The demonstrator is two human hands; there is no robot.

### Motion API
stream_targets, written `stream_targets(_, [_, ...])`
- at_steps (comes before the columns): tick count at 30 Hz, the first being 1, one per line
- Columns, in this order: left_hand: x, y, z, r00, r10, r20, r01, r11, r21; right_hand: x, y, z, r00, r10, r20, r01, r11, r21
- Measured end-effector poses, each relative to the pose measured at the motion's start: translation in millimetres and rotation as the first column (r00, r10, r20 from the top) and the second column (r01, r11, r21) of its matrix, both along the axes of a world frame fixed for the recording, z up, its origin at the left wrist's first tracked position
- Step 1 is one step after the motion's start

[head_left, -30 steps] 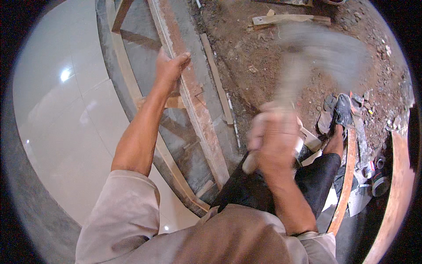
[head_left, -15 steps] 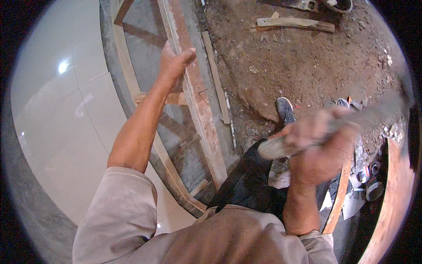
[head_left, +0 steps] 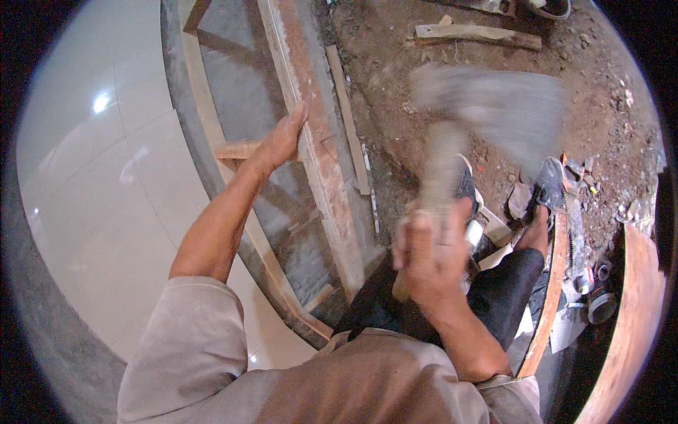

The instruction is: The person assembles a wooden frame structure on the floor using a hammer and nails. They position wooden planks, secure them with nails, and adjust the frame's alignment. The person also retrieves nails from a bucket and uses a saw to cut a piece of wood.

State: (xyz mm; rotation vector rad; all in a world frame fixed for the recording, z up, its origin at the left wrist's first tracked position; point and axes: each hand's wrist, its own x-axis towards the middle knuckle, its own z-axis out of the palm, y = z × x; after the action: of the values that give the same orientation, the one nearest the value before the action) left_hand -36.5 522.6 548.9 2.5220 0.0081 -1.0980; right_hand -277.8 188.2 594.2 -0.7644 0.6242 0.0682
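Note:
My left hand (head_left: 284, 140) grips the near-left edge of a long wooden beam (head_left: 328, 187), fingertips at its face and the rest of the fingers partly hidden. Reddish-brown and pale, scraped patches run along the beam, which is part of a wooden frame with crosspieces. My right hand (head_left: 432, 258) is closed around the handle of a hatchet (head_left: 494, 102), held up in front of my legs. Its broad grey blade is smeared by motion and stays apart from the beam.
Left of the frame lies a shiny pale tiled floor (head_left: 85, 184). Bare soil (head_left: 381, 42) with a loose wood piece (head_left: 480, 35) spreads to the right. My feet stand there beside rubble, cans (head_left: 602, 304), a narrow wood strip (head_left: 551, 304) and a curved plank (head_left: 628, 304).
My right hand has swung the hatchet leftward, its blade moving from the far right to above my feet. My left hand has slid slightly down the beam towards me.

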Motion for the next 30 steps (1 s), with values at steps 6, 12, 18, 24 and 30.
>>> stream_targets(6, [2.1, -23.2, 5.8, 0.978, 0.205, -0.048, -0.206, 0.978, -0.029, 5.5, 36.8, -5.5, 0.968, -0.227, 0.108, 0.237, 0.968, -0.088])
stream_targets(12, [-6.2, -70.6, 42.2, 0.932, 0.333, -0.144, -0.347, 0.933, -0.095, 10.7, 31.2, -19.0, 0.964, 0.262, -0.041, -0.244, 0.82, -0.517])
stream_targets(18, [-4.1, -42.5, 20.4, 0.957, 0.258, -0.134, -0.272, 0.957, -0.101, 35.0, -31.9, 11.3, 0.712, -0.686, 0.148, 0.495, 0.64, 0.588])
stream_targets(24, [-3.3, -11.6, -2.5, 0.958, -0.217, 0.188, 0.174, 0.959, 0.223, -3.3, 69.4, -35.7, 0.958, 0.273, -0.092, -0.287, 0.875, -0.389])
stream_targets(30, [-18.9, -40.3, 19.3, 0.968, -0.063, 0.244, -0.021, 0.945, 0.326, 41.8, -73.4, 8.8, 0.786, -0.583, 0.206, 0.351, 0.695, 0.627])
